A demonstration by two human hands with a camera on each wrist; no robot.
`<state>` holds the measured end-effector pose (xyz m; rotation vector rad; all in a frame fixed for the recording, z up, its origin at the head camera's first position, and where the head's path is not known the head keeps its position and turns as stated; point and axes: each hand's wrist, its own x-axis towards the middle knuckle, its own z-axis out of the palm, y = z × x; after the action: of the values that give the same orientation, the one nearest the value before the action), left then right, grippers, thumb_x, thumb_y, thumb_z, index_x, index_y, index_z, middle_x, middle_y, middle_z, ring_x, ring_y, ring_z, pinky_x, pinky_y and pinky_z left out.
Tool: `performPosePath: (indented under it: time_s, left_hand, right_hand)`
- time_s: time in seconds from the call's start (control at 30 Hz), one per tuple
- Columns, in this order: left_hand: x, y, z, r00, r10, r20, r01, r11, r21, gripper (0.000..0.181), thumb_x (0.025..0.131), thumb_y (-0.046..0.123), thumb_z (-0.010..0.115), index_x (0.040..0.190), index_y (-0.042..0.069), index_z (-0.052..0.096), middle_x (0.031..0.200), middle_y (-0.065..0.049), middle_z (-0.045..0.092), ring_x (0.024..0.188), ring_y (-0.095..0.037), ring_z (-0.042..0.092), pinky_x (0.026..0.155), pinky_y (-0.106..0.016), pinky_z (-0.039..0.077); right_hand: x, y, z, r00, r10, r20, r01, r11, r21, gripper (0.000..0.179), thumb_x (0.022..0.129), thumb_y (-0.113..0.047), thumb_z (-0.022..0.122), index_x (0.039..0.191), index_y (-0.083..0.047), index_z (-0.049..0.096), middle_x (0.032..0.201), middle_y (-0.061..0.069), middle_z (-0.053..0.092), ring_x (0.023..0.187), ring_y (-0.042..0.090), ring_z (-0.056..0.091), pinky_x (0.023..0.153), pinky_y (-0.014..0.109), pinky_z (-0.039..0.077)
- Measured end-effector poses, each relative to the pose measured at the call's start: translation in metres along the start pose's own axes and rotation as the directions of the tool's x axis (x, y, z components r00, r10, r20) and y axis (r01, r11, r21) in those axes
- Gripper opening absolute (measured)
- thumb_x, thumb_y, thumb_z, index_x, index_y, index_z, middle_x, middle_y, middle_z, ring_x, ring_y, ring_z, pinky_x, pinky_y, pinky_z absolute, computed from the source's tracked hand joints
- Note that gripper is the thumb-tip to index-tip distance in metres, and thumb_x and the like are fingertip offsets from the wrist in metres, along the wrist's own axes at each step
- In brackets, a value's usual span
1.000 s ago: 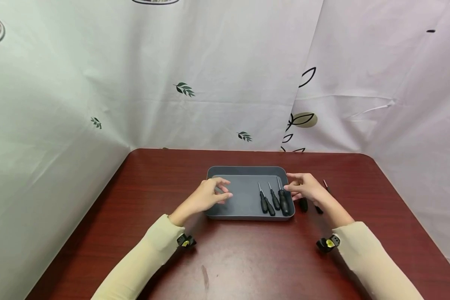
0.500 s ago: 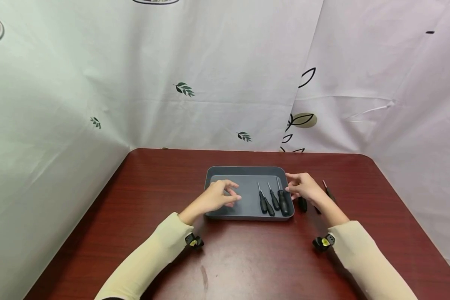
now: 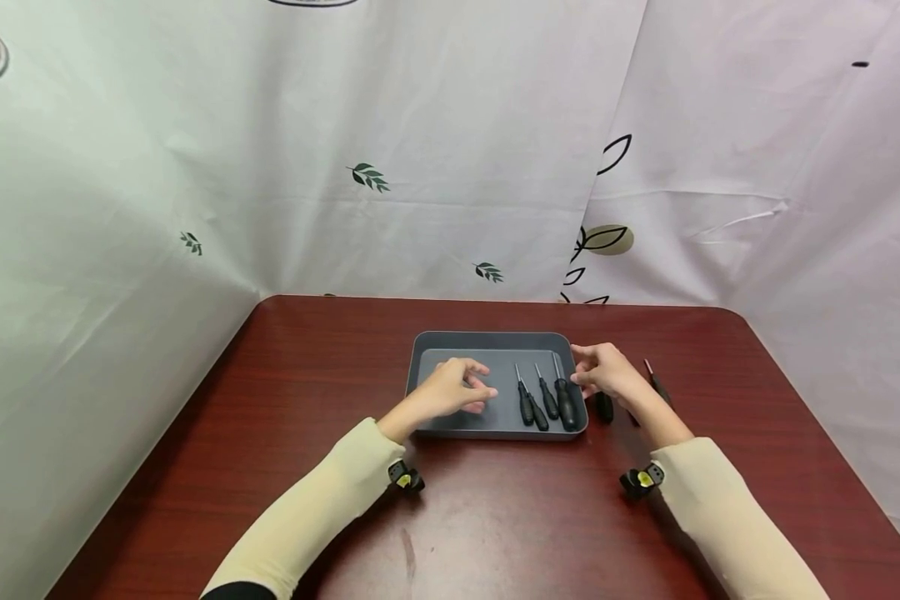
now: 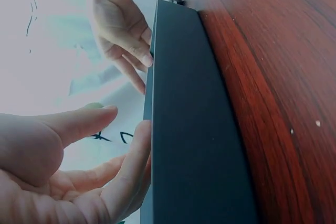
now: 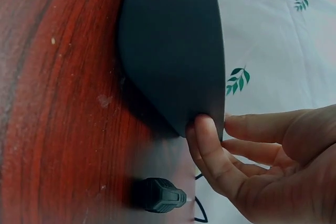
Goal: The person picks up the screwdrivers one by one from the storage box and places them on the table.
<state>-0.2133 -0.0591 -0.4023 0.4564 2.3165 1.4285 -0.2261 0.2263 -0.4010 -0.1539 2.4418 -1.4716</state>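
Note:
A shallow grey tray (image 3: 495, 436) lies on the table. My right hand (image 3: 607, 371) pinches its right wall, a finger pressed to the outer side and the thumb at the rim in the right wrist view. Above the tray's left half, my left hand (image 3: 457, 388) hovers with loosely bent fingers and nothing in its grasp. Several black-handled screwdrivers lie in the tray's right part: a large one (image 3: 566, 408) beside the right wall, and smaller ones such as this screwdriver (image 3: 526, 407) to its left.
Right of the tray, a black handle (image 3: 604, 407) lies on the reddish-brown table (image 3: 330, 367). Another dark tool with a thin tip (image 3: 658, 386) lies partly hidden behind my right wrist. White cloth (image 3: 450, 167) with leaf prints hangs behind the table.
My left hand has moved to the right, from the tray's left edge to over its inside. The right hand stays at the right wall; the screwdrivers lie as before.

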Motion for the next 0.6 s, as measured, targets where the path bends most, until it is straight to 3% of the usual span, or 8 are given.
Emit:
performPosePath:
  time_s: [0.37, 0.6]
  left_hand:
    - [0.011, 0.005, 0.014, 0.999, -0.032, 0.014, 0.033, 0.999, -0.017, 0.045, 0.093, 0.006, 0.072, 0.13, -0.012, 0.055, 0.089, -0.01, 0.069, 0.071, -0.022, 0.073, 0.065, -0.029, 0.062]
    - [0.019, 0.006, 0.02, 0.995, -0.1, 0.014, 0.101, 0.992, -0.079, 0.043, 0.091, 0.006, 0.073, 0.128, -0.01, 0.058, 0.092, -0.016, 0.071, 0.077, -0.03, 0.073, 0.067, -0.033, 0.062]
  right_hand:
    - [0.0, -0.002, -0.002, 0.999, 0.045, -0.019, -0.045, 0.999, -0.011, 0.065, 0.091, 0.013, 0.063, 0.147, 0.015, 0.032, 0.083, 0.012, 0.057, 0.062, 0.013, 0.056, 0.06, 0.038, 0.062]
    - [-0.001, 0.0, -0.002, 0.998, 0.055, -0.006, -0.055, 0.998, 0.014, 0.064, 0.092, 0.011, 0.062, 0.148, 0.014, 0.031, 0.088, 0.014, 0.058, 0.063, 0.013, 0.057, 0.061, 0.037, 0.062]
